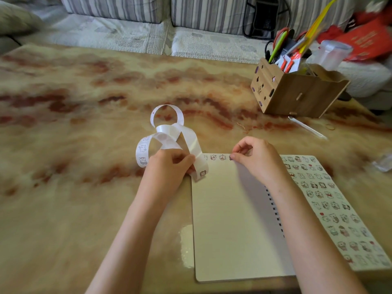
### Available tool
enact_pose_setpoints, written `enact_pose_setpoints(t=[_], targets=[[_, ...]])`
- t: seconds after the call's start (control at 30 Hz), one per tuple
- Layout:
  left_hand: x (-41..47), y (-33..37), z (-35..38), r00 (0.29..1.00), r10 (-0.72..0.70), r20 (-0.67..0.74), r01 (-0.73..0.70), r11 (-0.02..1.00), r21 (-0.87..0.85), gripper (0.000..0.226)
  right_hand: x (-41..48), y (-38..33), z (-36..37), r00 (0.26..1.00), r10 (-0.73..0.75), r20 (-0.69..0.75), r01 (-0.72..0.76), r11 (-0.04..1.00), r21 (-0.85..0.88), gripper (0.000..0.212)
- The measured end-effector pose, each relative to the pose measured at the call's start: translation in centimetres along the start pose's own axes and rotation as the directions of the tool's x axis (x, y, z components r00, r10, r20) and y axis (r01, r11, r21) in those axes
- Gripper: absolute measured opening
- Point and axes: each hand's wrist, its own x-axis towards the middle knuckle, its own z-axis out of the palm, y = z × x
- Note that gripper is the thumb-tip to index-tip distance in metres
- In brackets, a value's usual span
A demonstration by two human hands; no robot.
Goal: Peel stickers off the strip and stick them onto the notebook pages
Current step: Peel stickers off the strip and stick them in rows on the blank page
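— What's the left hand point(169, 164) doing?
— Pinching the curling sticker strip point(169, 134) just off the notebook point(229, 219)'s top left corner.
— And the right hand point(254, 158)?
— Fingertips closed on a small sticker point(231, 158), pressing it at the blank page's top edge, beside three stuck there. The other page is covered in rows.
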Motion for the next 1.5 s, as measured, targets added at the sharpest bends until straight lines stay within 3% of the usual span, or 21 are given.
enact_pose_setpoints(t=[0.07,0.17,0.23,0.6,1.07,1.3,1.43,1.5], targets=[[0.0,0.0,0.0,1.0,-0.006,-0.005,0.006,1.0,0.007,0.022,0.0,0.0,0.0,1.0,0.007,0.003,-0.007,1.0,-0.004,0.018],[0.0,0.1,0.0,1.0,-0.017,-0.011,0.018,1.0,0.012,0.023,0.1,0.0,0.0,1.0,0.0,0.005,0.0,0.998,-0.064,0.005],[0.1,0.1,0.1,1.0,-0.02,-0.011,0.021,1.0,0.011,0.023,0.1,0.0,0.0,1.0,-0.003,-0.009,0.002,0.995,-0.101,0.011],[0.2,0.0,0.1,1.0,-0.017,-0.026,0.017,1.0,0.013,0.022,-0.1,-0.1,0.0,1.0,-0.013,0.002,0.013,0.994,-0.105,0.005],[0.3,-0.2,0.1,1.0,-0.007,-0.027,0.007,1.0,0.001,0.023,0.1,0.1,0.1,1.0,-0.019,0.003,0.019,0.992,-0.125,0.012],[0.5,-0.2,0.1,0.999,0.021,-0.041,-0.025,0.994,-0.106,0.022,-0.8,-1.5,-1.2,0.993,-0.111,-0.027,0.114,0.983,0.144,0.01],[0.8,0.1,0.1,0.997,0.025,-0.068,-0.037,0.984,-0.177,0.023,-1.8,-3.2,-1.0,0.965,-0.219,0.146,0.145,0.906,0.397,0.01],[0.8,0.1,0.0,0.996,0.032,-0.079,-0.046,0.982,-0.185,0.023,-2.2,-3.7,-0.7,0.943,-0.256,0.215,0.139,0.885,0.445,0.013]])
